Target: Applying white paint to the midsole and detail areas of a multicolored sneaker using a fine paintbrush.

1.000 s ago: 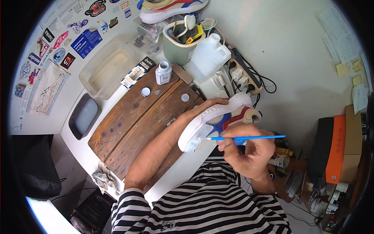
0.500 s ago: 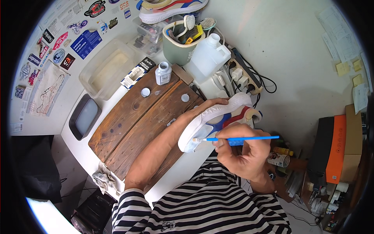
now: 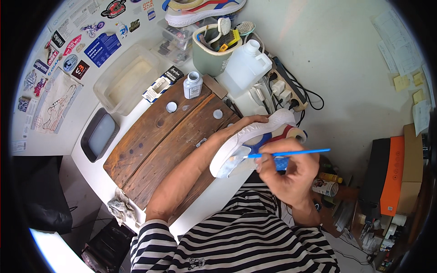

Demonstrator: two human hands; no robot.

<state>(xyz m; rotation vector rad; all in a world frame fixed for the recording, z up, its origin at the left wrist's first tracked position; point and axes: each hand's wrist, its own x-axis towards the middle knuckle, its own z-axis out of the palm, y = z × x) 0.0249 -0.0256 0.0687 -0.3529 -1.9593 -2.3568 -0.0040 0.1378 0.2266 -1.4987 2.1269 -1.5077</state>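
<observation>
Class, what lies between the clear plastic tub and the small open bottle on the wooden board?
In the head view, a small cardboard box lies between the tub and the bottle.

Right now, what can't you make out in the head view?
All head view:
- Left hand: fingertips hidden behind the held sneaker.
- Held sneaker: part of its upper covered by the right hand.
- Paintbrush: bristles too small and blurred to confirm contact with the toe.
- Second sneaker: top cut off by the upper edge.
- Open bottle: mouth too small and dark to read fill level.
</observation>
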